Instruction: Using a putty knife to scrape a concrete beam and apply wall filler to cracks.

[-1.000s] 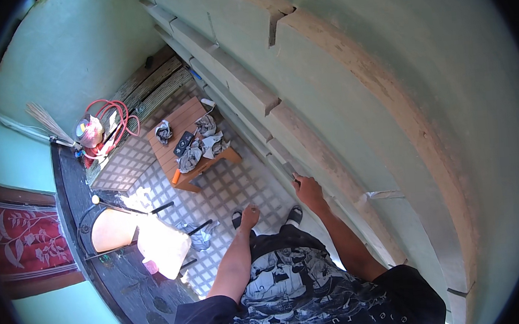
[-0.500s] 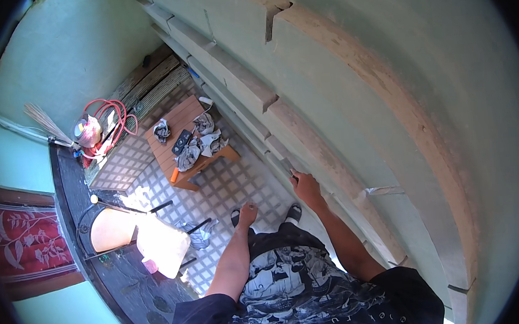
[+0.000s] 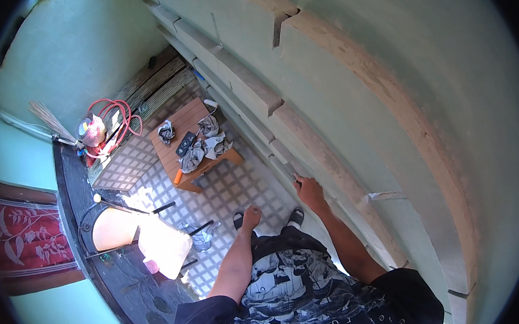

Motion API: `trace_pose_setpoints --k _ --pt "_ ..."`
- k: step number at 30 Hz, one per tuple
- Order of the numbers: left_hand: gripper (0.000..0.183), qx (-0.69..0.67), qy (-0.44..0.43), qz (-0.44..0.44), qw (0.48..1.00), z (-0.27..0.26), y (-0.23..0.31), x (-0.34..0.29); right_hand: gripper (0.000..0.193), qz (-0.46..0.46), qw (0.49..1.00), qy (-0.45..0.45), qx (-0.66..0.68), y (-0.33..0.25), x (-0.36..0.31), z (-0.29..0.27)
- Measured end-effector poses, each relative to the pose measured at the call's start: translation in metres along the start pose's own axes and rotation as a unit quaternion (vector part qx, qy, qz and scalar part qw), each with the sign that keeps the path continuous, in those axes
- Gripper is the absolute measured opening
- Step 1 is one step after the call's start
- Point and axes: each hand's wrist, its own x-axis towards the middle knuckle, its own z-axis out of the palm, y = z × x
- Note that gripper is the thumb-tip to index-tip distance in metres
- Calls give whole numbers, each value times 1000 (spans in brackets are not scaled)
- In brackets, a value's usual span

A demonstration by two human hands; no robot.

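My right hand [image 3: 311, 193] reaches to the pale green wall, close beside a narrow ledge [image 3: 283, 154]. Its fingers are closed round a small thin tool with a dark handle, mostly hidden by the hand; its kind is not clear. The index finger stretches forward along it towards the ledge. In front of my body, above the tiled floor, hangs my left hand [image 3: 252, 216]. Its fingers are curled in, and nothing shows in them.
An orange-brown low table [image 3: 178, 120] holds crumpled paper [image 3: 193, 157], a dark flat object [image 3: 186, 143] and an orange-handled item [image 3: 178, 177]. A sunlit chair [image 3: 164, 244] stands left, by a dark carved bench [image 3: 137, 294]. Red hose [image 3: 129, 120] lies behind. Ledges [image 3: 381, 90] jut from the right wall.
The view has shifted a little, so the table and chair sit slightly further right. My right hand stays at the wall ledge, its index finger now more stretched out. My left hand has barely moved.
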Motion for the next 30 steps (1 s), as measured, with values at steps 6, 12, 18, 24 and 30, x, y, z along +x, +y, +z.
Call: trace_pose_setpoints --k 6,12,18,24,30 --pt "27 11 -6 0 1000 8 -12 4 36 17 1000 -12 -9 -12 -4 -5" --pt "27 -12 12 -10 1000 1 -7 2 36 8 1000 12 18 -2 0 4" --pt "30 11 -9 -29 999 0 -3 1 36 26 999 3 -24 -6 1 9" --pt "28 14 -17 -13 1000 -1 4 -4 37 41 999 6 -12 -16 -11 -4" --pt "28 -4 10 -24 1000 -2 -13 0 36 27 999 29 12 -18 -7 2"
